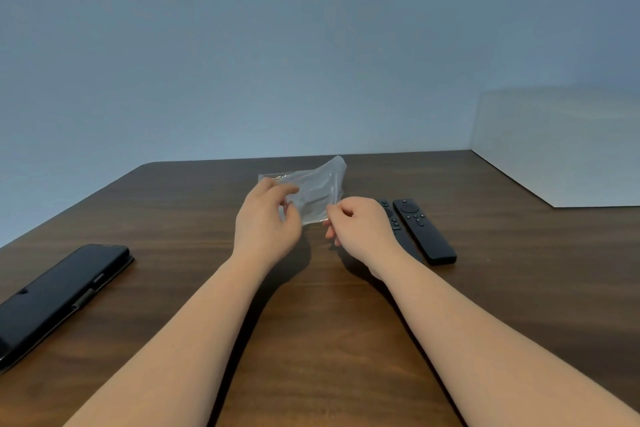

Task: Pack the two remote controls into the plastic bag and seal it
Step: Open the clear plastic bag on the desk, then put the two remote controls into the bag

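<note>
A small clear plastic bag (313, 189) is lifted above the dark wooden table (311, 322), held between both hands. My left hand (266, 222) pinches its left edge and my right hand (360, 225) pinches its lower right corner. Two black remote controls lie side by side on the table just right of my right hand. The right remote (424, 230) is fully visible, buttons up. The left remote (394, 222) is partly hidden behind my right hand and wrist. The bag looks empty.
A black phone in a folio case (59, 298) lies at the table's left edge. A white box or panel (561, 146) stands at the back right corner. A plain blue-grey wall rises behind the table.
</note>
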